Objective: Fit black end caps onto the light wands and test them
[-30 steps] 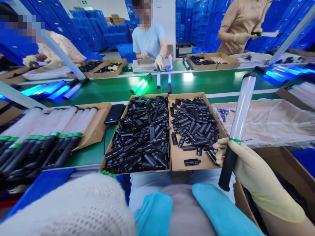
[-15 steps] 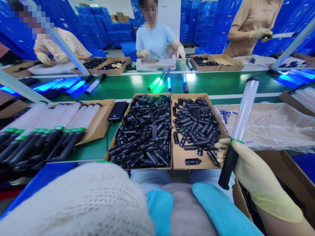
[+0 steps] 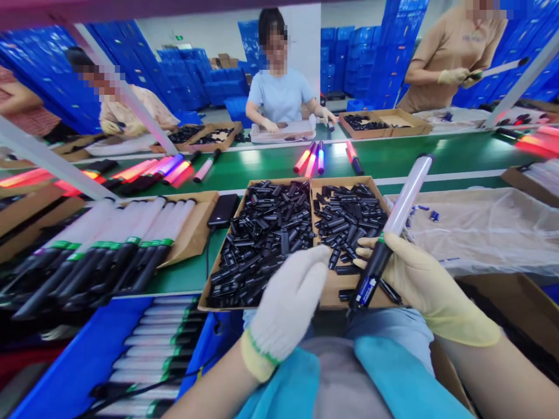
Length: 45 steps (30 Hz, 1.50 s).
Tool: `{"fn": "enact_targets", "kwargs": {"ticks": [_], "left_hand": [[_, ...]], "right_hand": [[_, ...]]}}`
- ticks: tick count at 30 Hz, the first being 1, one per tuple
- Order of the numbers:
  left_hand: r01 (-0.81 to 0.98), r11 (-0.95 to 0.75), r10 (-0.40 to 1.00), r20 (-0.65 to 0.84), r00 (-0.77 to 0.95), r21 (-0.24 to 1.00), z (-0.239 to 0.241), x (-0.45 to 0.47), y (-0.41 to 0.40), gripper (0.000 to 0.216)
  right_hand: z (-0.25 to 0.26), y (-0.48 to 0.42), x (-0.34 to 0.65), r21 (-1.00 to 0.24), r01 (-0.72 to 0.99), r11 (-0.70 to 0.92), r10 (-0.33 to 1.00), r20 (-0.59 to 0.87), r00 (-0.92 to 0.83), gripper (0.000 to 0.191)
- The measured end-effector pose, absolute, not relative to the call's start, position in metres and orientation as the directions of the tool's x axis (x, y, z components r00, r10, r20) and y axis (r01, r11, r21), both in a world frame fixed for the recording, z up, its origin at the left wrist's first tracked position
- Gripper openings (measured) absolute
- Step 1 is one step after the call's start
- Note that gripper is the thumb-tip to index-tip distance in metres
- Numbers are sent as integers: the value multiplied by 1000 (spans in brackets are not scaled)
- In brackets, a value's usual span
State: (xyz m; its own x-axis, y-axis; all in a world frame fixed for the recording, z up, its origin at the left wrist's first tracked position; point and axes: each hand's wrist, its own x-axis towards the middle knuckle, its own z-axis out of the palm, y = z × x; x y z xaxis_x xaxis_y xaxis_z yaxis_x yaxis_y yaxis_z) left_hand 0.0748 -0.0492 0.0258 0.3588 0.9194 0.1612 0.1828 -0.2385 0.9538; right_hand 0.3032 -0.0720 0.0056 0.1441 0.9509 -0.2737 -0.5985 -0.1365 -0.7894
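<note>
The pale-yellow-gloved right hand (image 3: 419,273) pinches a translucent-tubed, black-handled plastic baton (image 3: 402,202) over a shallow brown cardboard tray (image 3: 328,298); the white-knit-gloved left hand (image 3: 288,302), fingers together (palm hidden, contents untellable), hovers at its left edge. Seemingly mid-handling, calling for a left-hand grip. Beyond the tray, slim glowing sticks (image 3: 311,162) have turned mostly red.

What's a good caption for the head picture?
Right hand holds a stick; left hand is near black parts.
</note>
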Motion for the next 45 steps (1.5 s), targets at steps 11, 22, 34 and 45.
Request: {"fn": "enact_targets", "kwargs": {"ticks": [11, 22, 34, 45], "left_hand": [[-136, 496, 746, -341, 572, 858, 23, 82, -31, 38], [-686, 490, 855, -451, 258, 537, 37, 14, -13, 28], [-564, 583, 812, -417, 408, 584, 55, 1, -32, 38], [-631, 626, 776, -452, 441, 459, 32, 77, -41, 41]], "right_hand": [[24, -54, 294, -998, 67, 19, 958, 37, 283, 51], [-14, -41, 297, -505, 854, 125, 991, 24, -131, 32], [-26, -2, 239, -141, 989, 34, 999, 3, -34, 17], [26, -80, 219, -622, 734, 273, 941, 331, -69, 45]]}}
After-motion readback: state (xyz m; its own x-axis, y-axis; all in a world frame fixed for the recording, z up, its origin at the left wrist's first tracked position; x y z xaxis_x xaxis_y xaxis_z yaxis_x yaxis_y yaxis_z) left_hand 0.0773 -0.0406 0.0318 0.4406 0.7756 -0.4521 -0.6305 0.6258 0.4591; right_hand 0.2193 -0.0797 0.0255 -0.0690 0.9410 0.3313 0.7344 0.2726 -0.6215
